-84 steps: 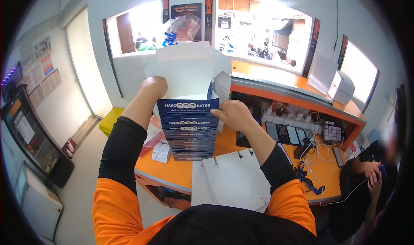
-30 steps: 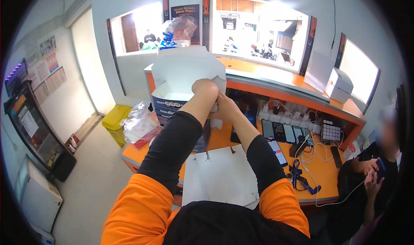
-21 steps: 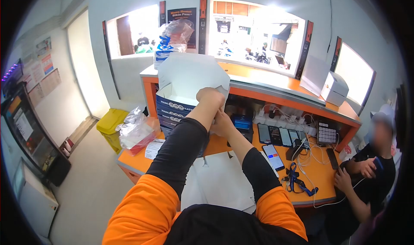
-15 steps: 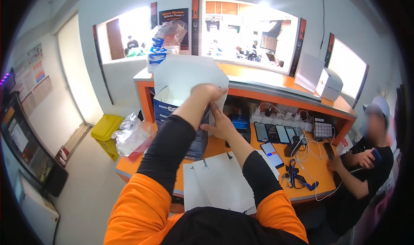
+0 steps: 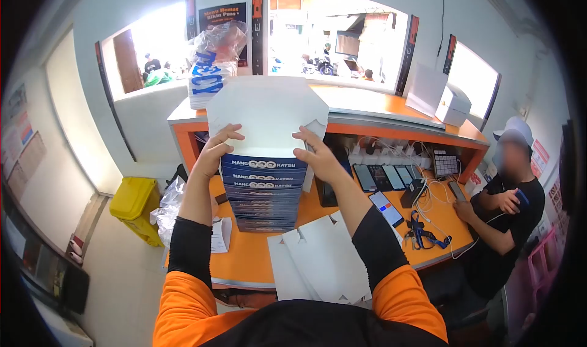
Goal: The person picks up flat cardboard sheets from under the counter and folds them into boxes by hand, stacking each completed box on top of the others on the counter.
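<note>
A tall stack of dark blue food boxes [image 5: 262, 209], printed "MANG KATSU", stands on the orange desk in front of me. The top box [image 5: 263, 163] has its white lid [image 5: 266, 105] raised at the back. My left hand [image 5: 215, 149] grips this box's left corner, its thumb at the front and its fingers over the edge. On the opposite corner, my right hand [image 5: 317, 155] holds the box in the same way. Flat white cardboard blanks [image 5: 318, 258] lie near my body, right of the stack.
Several phones, among them a lit one [image 5: 386, 209], lie to the right with cables and a blue lanyard [image 5: 422, 232]. A person in black [image 5: 520, 206] sits there. A yellow bin [image 5: 134, 201] and a plastic bag [image 5: 166, 209] are at left. Behind runs a raised counter [image 5: 367, 105].
My hands were together at the box's right side. The left has moved to the left corner and the right holds the right corner. My view has shifted slightly.
</note>
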